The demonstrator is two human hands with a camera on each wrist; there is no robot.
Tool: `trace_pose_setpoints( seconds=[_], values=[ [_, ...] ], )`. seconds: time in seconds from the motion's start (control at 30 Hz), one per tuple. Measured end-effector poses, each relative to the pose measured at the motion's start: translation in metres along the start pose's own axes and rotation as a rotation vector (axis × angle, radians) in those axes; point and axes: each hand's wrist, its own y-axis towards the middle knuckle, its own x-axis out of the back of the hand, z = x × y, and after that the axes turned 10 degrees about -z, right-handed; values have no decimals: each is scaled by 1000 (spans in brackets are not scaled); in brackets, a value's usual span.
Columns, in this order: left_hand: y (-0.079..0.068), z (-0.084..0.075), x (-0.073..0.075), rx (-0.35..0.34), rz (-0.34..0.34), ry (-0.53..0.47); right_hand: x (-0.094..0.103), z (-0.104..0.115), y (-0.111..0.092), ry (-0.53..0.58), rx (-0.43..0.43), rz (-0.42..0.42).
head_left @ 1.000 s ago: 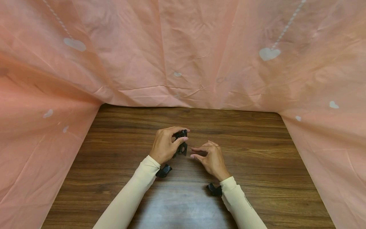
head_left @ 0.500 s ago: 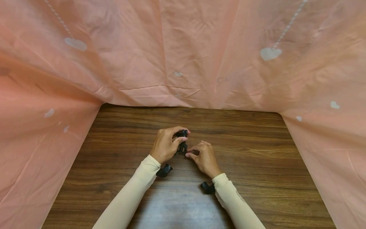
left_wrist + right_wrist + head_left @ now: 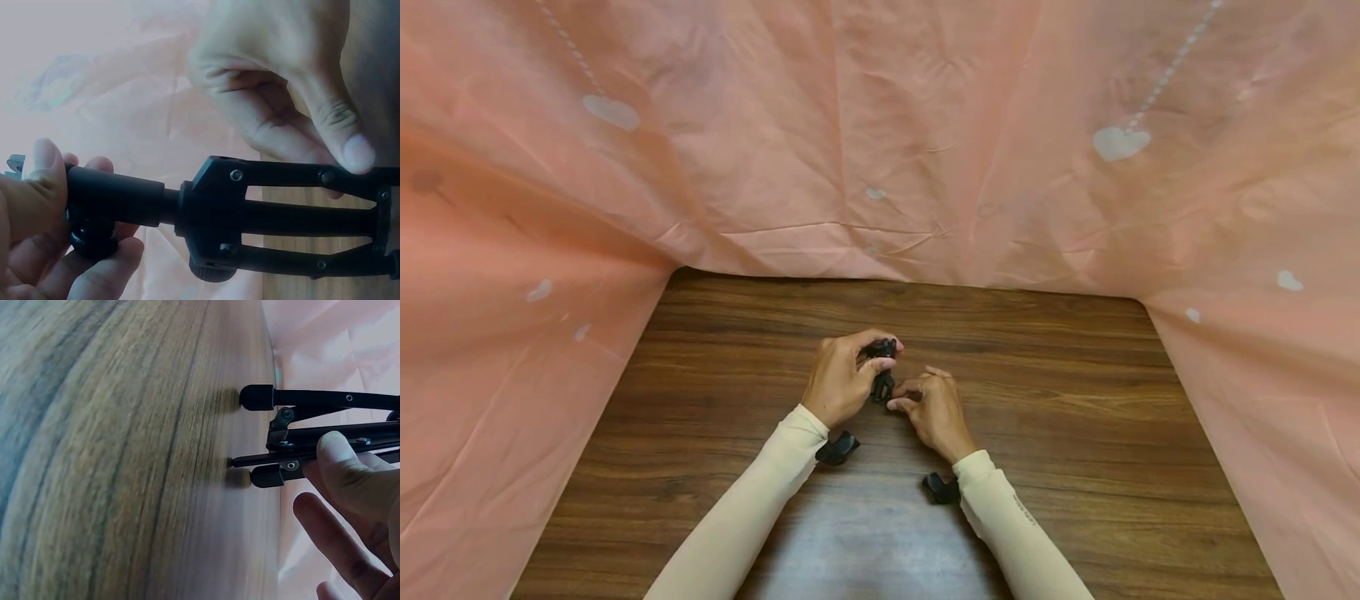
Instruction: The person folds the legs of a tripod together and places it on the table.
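A small black tripod (image 3: 212, 215) stands upright with its legs drawn in close to the centre tube. My left hand (image 3: 838, 379) grips its upper column, thumb on one side and fingers around the other, near a round knob (image 3: 94, 237). Lower down, my right hand (image 3: 938, 412) pinches one of the legs between thumb and finger. Rounded rubber feet (image 3: 257, 398) show in the right wrist view, right at the wooden tabletop. The top end of the tripod is mostly hidden behind the left hand.
The brown wooden table (image 3: 1037, 358) lies beneath both hands. Pink cloth (image 3: 887, 125) with pale hearts hangs around its back and sides. Dark wrist cameras (image 3: 837, 448) sit below each wrist.
My right hand has moved left to the tripod and now pinches a leg. The legs look closer together than before. The left hand keeps its grip on the column.
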Motion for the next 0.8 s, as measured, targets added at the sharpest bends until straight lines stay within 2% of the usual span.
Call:
trace_pose_setpoints(
  seconds=[0.2,0.3,0.43,0.63,0.8],
  values=[
    [-1,3,-1,49,46,-130,2,-3,-3,-9,-9,10],
    [-1,2,0,35,47,-109,4,-5,-4,-11,-24,15],
    [-3,0,0,-20,-39,-7,8,-7,-6,-11,-36,9],
    [-7,-1,-4,-78,-185,66,11,-7,-7,-23,-13,9],
    [-9,-1,-4,-92,-206,74,14,-8,-6,-17,-18,9]
  ],
)
